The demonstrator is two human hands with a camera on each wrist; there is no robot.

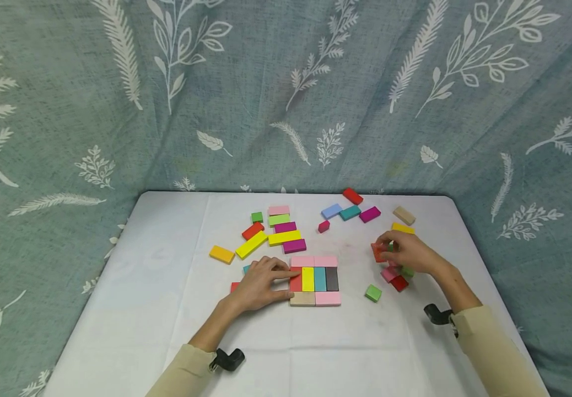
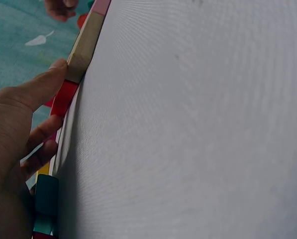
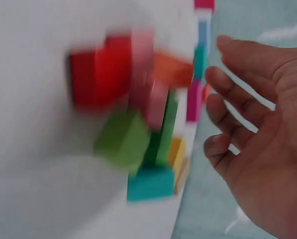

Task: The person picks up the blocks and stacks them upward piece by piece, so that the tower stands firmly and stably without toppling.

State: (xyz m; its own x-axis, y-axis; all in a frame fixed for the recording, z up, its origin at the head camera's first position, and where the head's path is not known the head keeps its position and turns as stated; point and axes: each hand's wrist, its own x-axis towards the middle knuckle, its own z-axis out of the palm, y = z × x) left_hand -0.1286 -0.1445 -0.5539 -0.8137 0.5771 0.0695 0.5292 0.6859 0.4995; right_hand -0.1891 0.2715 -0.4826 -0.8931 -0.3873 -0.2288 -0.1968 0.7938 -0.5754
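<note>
A flat rectangle of wooden blocks lies on the table: two pink blocks (image 1: 314, 261) along the far side, then upright red (image 1: 296, 283), yellow (image 1: 308, 279), teal (image 1: 319, 279) and dark grey (image 1: 332, 279) blocks, with a tan block (image 1: 302, 299) and another pink block (image 1: 328, 299) nearest. At its left edge rests my left hand (image 1: 258, 284), thumb against the tan block and a finger on the red one. My right hand (image 1: 407, 252) hovers, fingers loosely bent, over a loose pile. An orange-red block (image 1: 378, 252) shows beside its fingertips; the right wrist view shows nothing held.
Under the right hand the pile includes a red block (image 1: 399, 283) and a green block (image 3: 122, 142). A light green block (image 1: 373, 293) sits apart. Behind the left hand lie yellow (image 1: 252, 245), orange (image 1: 222, 254) and magenta (image 1: 294, 246) blocks; more are scattered at the table's back.
</note>
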